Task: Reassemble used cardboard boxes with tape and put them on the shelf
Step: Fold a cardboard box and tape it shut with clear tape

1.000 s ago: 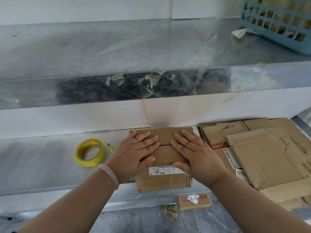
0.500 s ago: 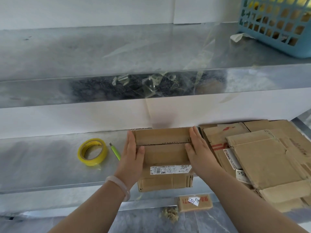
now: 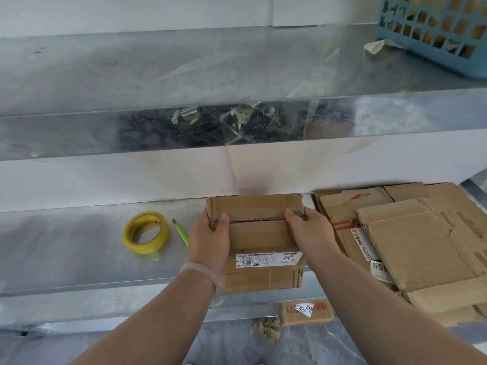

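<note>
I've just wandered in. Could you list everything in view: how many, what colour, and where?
cardboard box: one, brown, at the front of the lower shelf
flattened boxes: several, brown, stacked to its right
tape roll: one, yellow, lower shelf, left of the box
pen-like tool: one, green, between tape roll and box
basket: one, blue, right end of the upper shelf
paper scrap: one, whitish, beside the basket
tape scraps: several, clear, on the upper shelf's front edge
small cardboard piece: one, brown with red print, below the lower shelf
left hand: grips the box's left side; pale bracelet on its wrist
right hand: grips the box's right side
</note>
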